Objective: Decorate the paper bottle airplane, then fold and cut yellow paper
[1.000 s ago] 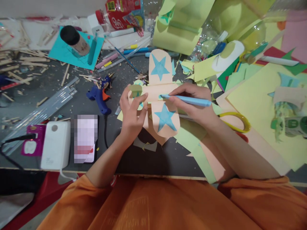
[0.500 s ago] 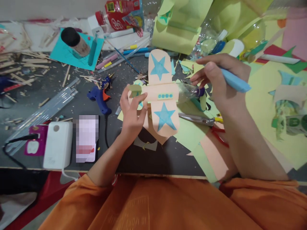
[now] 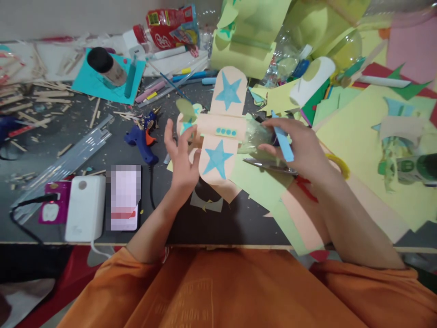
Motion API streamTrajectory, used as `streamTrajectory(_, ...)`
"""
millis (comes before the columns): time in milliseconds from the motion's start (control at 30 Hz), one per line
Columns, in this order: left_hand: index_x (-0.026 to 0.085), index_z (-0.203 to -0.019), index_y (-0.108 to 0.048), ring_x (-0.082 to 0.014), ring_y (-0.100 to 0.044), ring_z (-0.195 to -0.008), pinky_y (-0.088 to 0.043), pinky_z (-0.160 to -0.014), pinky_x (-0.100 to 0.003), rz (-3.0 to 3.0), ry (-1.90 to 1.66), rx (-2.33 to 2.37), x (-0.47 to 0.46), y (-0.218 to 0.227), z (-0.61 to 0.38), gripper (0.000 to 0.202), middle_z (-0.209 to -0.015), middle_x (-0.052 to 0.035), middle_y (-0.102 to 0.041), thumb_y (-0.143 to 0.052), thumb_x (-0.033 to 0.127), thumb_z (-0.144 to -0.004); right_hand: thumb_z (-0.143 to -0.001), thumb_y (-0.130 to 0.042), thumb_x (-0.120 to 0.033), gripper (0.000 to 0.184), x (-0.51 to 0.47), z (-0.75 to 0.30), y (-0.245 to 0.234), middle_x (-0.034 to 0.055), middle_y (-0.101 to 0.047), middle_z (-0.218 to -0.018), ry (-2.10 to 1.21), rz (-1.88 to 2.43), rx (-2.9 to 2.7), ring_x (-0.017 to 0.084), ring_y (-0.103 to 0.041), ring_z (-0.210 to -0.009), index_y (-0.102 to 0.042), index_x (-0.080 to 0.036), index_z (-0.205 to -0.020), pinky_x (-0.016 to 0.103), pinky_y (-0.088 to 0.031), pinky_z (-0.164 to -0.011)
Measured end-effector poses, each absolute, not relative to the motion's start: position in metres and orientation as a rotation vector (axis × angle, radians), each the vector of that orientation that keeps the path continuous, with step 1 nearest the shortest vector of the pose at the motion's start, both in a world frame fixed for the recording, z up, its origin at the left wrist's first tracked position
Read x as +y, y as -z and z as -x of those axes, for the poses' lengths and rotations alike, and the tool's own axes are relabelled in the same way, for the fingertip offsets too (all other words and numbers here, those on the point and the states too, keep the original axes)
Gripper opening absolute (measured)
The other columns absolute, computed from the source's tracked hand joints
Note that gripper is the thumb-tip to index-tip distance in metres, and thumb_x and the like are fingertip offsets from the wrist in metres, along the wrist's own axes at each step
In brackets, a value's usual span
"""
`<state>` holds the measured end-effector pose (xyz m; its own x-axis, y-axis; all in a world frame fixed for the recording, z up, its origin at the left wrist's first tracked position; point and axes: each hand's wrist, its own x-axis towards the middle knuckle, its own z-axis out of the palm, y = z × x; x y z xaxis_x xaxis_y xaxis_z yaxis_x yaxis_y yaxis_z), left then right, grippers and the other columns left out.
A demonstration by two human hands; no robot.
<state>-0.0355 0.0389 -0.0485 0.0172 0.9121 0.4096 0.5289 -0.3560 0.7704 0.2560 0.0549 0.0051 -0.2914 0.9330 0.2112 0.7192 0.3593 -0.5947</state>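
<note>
A toy plane (image 3: 223, 123) made of a plastic bottle wrapped in peach paper lies crosswise before me. Blue stars mark both wings, and a row of blue dots runs along its body. At the tail end, my left hand (image 3: 182, 159) has its fingers apart, the fingertips beside or lightly against the paper. My right hand (image 3: 293, 139) holds a light blue marker (image 3: 284, 142) between its fingers. The same hand's thumb and fingertips are around the bare bottle neck (image 3: 261, 132), whose cap is mostly hidden. Scissors (image 3: 269, 165) lie below that hand, their handles partly covered by the forearm.
Left of the plane is a blue glue gun (image 3: 141, 139) with its cord. A phone (image 3: 124, 198) and white power bank (image 3: 85, 207) sit near the front edge. Wooden sticks (image 3: 41, 98), a red-labelled bottle (image 3: 170, 27) and paper scraps (image 3: 358, 118) spread around.
My right hand has come down and left to the bottle neck, marker still in it. The plane has tilted and shifted slightly left. My left hand's fingers have spread away from the tail.
</note>
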Motion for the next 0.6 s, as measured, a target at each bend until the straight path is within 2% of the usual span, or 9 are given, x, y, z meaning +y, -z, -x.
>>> streamTrajectory(67,0.038,-0.147,-0.047,-0.0328,-0.022,-0.164,-0.032,-0.131,-0.051,-1.874,-1.305,1.509,0.038,0.048,0.035,0.054,-0.173,-0.008,-0.021,-0.052,0.063,-0.1,-0.087,-0.076,-0.042,0.032,0.049,-0.253,0.005,0.0123,-0.076,-0.115,-0.477,1.398,-1.996,0.038,-0.071,-0.106,-0.068,-0.028,-0.115,0.056,-0.056,-0.094)
streamTrajectory(133,0.038,-0.151,-0.042,-0.0317,-0.025,-0.164,-0.031,-0.131,-0.05,-1.815,-1.318,1.55,0.038,0.049,0.033,0.063,-0.172,-0.01,-0.025,-0.053,0.069,-0.097,-0.086,-0.078,-0.048,0.036,0.042,-0.246,0.015,0.0124,-0.075,-0.112,-0.453,1.412,-1.871,0.037,-0.071,-0.101,-0.067,-0.028,-0.114,0.055,-0.057,-0.089)
streamTrajectory(267,0.031,-0.147,-0.042,-0.0314,-0.052,-0.148,-0.046,-0.122,-0.048,-1.476,-1.282,1.538,0.041,0.052,0.03,0.084,-0.159,-0.0144,-0.048,-0.069,0.077,-0.082,-0.088,-0.075,-0.049,0.034,0.027,-0.228,0.021,0.007,-0.074,-0.103,-0.472,1.488,-1.742,0.027,-0.068,-0.081,-0.064,-0.03,-0.114,0.044,-0.058,-0.073)
streamTrajectory(400,0.026,-0.125,-0.059,-0.0306,-0.071,-0.127,-0.059,-0.11,-0.049,-1.063,-1.109,1.265,0.04,0.043,0.025,0.063,-0.138,-0.0135,-0.069,-0.072,0.07,-0.082,-0.092,-0.07,-0.047,0.035,0.016,-0.212,0.018,0.009,-0.072,-0.113,-0.44,1.52,-1.752,0.029,-0.07,-0.087,-0.059,-0.029,-0.12,0.045,-0.059,-0.071)
streamTrajectory(500,0.028,-0.126,-0.057,-0.0304,-0.073,-0.125,-0.064,-0.101,-0.047,-1.051,-0.948,1.111,0.037,0.036,0.021,0.061,-0.139,-0.0113,-0.07,-0.072,0.069,-0.083,-0.097,-0.064,-0.043,0.035,0.008,-0.2,0.016,0.0101,-0.07,-0.115,-0.429,1.392,-1.87,0.03,-0.072,-0.093,-0.054,-0.032,-0.129,0.045,-0.061,-0.074)
streamTrajectory(600,0.03,-0.131,-0.051,-0.0308,-0.07,-0.13,-0.066,-0.095,-0.044,-1.062,-0.899,1.083,0.034,0.034,0.018,0.065,-0.146,-0.0103,-0.067,-0.07,0.07,-0.084,-0.1,-0.06,-0.039,0.039,-0.002,-0.185,0.019,0.014,-0.072,-0.119,-0.397,1.149,-2.031,0.033,-0.073,-0.106,-0.049,-0.029,-0.136,0.049,-0.063,-0.083)
